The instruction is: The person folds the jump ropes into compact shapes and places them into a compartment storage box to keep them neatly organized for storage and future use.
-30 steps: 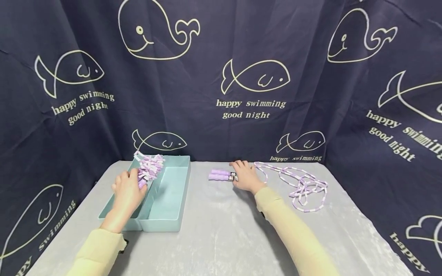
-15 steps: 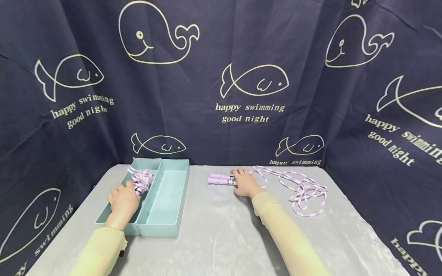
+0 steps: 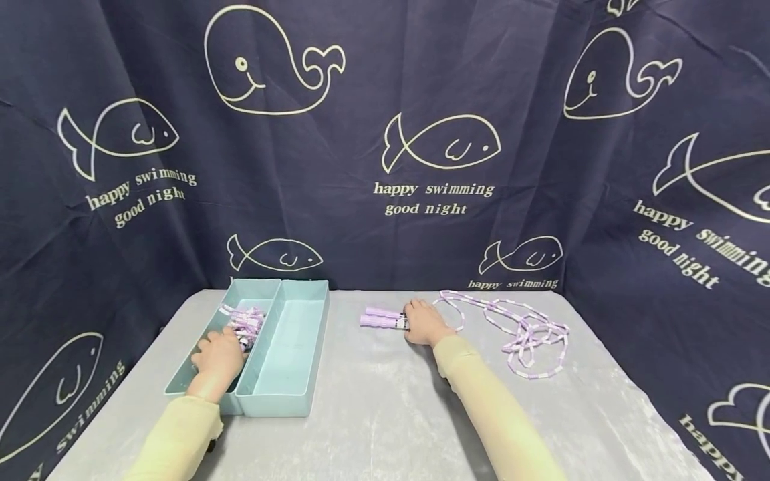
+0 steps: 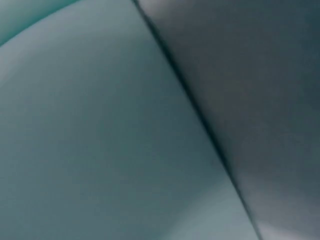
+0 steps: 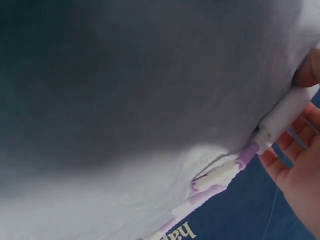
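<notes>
My left hand (image 3: pixel 218 357) is down in the left compartment of a light blue tray (image 3: pixel 283 405). It grips a bundled purple-and-white beaded jump rope (image 3: pixel 248 322) near its handles; the fingertips are hidden. In the left wrist view only the tray's wall (image 4: pixel 110 130) and the grey cloth show. My right hand (image 3: pixel 426 323) holds the inner ends of the two purple handles (image 3: pixel 382 318) of a second jump rope (image 3: pixel 532 329). In the right wrist view, thumb and fingers (image 5: pixel 305 165) lie around a pale handle end (image 5: pixel 285 115), with beads trailing from it.
The tray's right compartment (image 3: pixel 287 347) lies beside the left hand, behind a divider. Loose loops of the second rope spread over the grey cloth (image 3: pixel 385 414) at the right. A dark blue curtain (image 3: pixel 337 174) with whale and fish drawings stands close behind the table.
My left hand has lowered the bundled jump rope into the tray's left compartment. My right hand has stayed at the handles of the other rope. The head view has tilted slightly up.
</notes>
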`<action>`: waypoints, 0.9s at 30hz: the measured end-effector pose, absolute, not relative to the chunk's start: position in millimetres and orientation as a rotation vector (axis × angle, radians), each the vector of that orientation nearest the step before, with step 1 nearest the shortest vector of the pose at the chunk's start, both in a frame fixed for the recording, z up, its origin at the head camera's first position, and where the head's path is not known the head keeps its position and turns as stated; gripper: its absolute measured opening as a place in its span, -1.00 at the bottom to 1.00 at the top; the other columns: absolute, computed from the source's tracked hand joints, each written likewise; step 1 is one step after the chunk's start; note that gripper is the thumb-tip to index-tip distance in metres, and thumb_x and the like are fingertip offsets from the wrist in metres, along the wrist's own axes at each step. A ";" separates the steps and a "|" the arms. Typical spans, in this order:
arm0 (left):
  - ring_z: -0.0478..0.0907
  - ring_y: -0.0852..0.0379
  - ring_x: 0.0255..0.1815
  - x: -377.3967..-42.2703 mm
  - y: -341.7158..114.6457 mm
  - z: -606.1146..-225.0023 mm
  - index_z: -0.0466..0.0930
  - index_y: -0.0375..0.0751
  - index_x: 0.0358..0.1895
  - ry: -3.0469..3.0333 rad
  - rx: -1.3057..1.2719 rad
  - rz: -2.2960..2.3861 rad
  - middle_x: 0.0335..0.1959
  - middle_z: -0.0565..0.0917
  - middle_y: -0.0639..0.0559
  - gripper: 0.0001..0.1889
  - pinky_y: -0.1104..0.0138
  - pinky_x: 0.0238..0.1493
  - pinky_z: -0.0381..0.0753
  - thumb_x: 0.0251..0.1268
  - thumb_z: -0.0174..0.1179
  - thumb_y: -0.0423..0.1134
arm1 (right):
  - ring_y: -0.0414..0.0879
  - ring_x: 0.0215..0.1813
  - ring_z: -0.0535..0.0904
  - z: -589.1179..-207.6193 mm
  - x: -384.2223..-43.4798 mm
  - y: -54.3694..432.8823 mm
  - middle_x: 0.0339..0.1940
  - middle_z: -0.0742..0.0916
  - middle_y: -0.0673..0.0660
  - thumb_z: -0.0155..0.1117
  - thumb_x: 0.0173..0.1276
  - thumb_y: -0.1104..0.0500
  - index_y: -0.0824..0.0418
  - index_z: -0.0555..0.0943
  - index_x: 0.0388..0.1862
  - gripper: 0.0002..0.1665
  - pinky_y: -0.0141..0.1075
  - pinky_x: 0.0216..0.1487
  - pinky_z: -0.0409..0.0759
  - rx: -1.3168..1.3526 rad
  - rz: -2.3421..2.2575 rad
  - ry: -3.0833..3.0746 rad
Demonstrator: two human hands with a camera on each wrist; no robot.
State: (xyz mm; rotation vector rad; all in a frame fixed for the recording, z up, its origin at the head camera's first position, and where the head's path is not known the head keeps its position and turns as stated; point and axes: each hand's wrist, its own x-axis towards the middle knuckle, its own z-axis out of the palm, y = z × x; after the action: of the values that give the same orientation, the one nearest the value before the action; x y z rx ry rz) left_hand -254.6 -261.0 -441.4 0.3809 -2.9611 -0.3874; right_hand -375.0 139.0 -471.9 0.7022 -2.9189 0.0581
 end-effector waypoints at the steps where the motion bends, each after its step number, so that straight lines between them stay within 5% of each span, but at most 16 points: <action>1: 0.33 -0.59 -0.09 -254.4 -261.2 -441.5 0.26 -0.65 -0.06 -2.970 0.378 -0.386 -0.17 0.33 -0.67 -0.44 -0.28 -0.23 0.38 0.12 0.26 -0.19 | 0.13 0.05 0.46 -472.8 -375.2 139.3 -0.08 0.53 0.19 0.34 -0.02 0.09 0.27 0.48 -0.01 -0.44 0.00 0.13 0.42 0.691 0.053 -2.926; 9: 0.43 -0.47 -0.16 -247.1 -263.7 -433.5 0.35 -0.70 -0.10 -3.026 0.301 -0.293 -0.24 0.44 -0.60 -0.42 -0.19 -0.23 0.44 0.15 0.23 -0.12 | 0.14 -0.07 0.55 -472.9 -371.6 137.4 -0.22 0.59 0.17 0.33 0.03 0.15 0.19 0.40 -0.20 -0.62 0.02 -0.11 0.53 0.664 0.107 -2.996; 17: 0.41 -0.51 -0.06 -240.3 -259.4 -426.5 0.25 -0.75 0.05 -2.993 0.257 -0.198 -0.14 0.46 -0.65 -0.34 -0.24 -0.15 0.42 0.16 0.20 -0.13 | 0.16 -0.04 0.57 -464.1 -362.6 136.1 -0.20 0.60 0.19 0.31 0.10 0.23 0.20 0.36 -0.18 -0.63 0.01 -0.09 0.55 0.682 0.047 -3.014; 27: 0.45 -0.43 -0.20 -229.7 -229.9 -396.5 0.42 -0.60 -0.18 -2.653 0.064 -0.079 -0.31 0.50 -0.53 -0.54 -0.16 -0.31 0.39 -0.01 0.29 -0.22 | 0.19 -0.11 0.56 -449.7 -354.2 140.9 -0.27 0.59 0.23 0.18 0.19 0.34 0.26 0.37 -0.23 -0.79 0.05 -0.13 0.53 0.737 -0.011 -2.936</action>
State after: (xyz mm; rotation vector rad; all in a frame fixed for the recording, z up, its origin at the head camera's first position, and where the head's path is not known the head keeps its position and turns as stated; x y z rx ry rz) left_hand -229.7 -229.9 -396.5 0.0638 -2.6526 -0.0793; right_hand -354.2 140.9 -449.7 0.7370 -2.9357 -0.0106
